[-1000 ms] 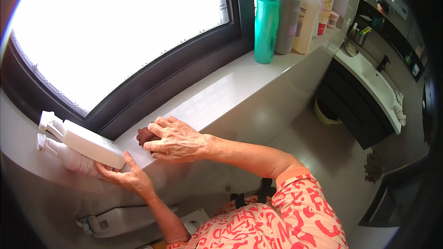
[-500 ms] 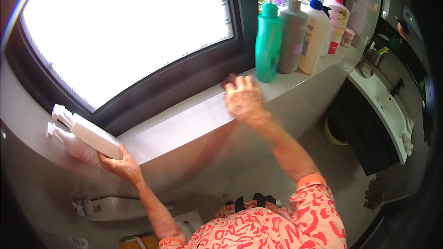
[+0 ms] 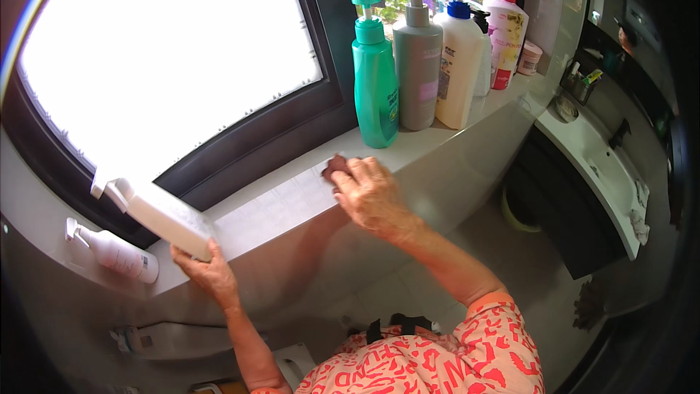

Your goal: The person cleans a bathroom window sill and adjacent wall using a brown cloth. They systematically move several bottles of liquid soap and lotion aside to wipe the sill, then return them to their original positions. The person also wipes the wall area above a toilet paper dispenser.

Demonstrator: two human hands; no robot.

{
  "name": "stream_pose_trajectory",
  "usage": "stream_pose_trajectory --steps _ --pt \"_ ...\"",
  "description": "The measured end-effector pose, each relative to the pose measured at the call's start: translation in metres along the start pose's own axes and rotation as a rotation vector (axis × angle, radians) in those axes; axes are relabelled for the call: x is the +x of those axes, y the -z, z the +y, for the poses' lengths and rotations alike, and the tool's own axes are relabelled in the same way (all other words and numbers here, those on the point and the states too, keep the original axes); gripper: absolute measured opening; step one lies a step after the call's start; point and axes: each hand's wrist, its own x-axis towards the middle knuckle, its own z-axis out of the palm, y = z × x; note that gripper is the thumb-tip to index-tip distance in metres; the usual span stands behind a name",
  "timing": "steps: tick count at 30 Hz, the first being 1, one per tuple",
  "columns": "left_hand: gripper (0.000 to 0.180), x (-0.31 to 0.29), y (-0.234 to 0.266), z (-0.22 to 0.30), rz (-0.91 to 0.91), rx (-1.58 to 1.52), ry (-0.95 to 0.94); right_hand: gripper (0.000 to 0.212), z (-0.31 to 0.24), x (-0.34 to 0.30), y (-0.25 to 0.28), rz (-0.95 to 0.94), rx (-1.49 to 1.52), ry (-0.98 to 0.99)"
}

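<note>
My left hand [image 3: 209, 271] grips the lower end of a white spray bottle [image 3: 169, 220], which leans with its trigger head up and to the left. Beyond it a smaller white pump bottle [image 3: 117, 253] stands tilted in the picture at the ledge's left end. My right hand [image 3: 373, 197] is closed round a dark reddish-brown cloth [image 3: 340, 168], pressed on the pale window ledge [image 3: 281, 197]. Just past that hand rises a green pump bottle [image 3: 376, 91].
Right of the green bottle stand a grey pump bottle [image 3: 418, 73], a cream bottle with a blue pump [image 3: 459, 66], a pink-white bottle with a red pump [image 3: 504, 40] and a small pink jar [image 3: 530, 58]. A dark-framed window [image 3: 240, 138] backs the ledge. A white washbasin [image 3: 594, 168] is far right.
My left hand has shifted the spray bottle right, apart from the smaller bottle. My right hand has drawn the cloth nearer along the ledge. The view has turned somewhat.
</note>
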Motion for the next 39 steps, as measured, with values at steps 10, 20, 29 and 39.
stream_pose_trajectory --steps 10,20,29,39 --pt "0.068 -0.054 -0.065 0.105 -0.295 -0.152 -0.061 0.038 0.080 -0.030 0.043 0.033 -0.271 -0.228" --pt "0.050 -0.073 -0.137 0.161 -0.399 -0.329 -0.225 0.041 0.024 -0.028 0.038 -0.136 0.188 0.001" --pt "0.059 -0.063 -0.132 0.147 -0.632 -0.464 -0.194 0.040 -0.002 -0.021 0.022 -0.132 0.191 0.070" --pt "0.057 0.000 0.014 0.009 0.232 -0.018 -0.242 0.041 -0.083 0.025 -0.024 -0.296 0.189 0.097"
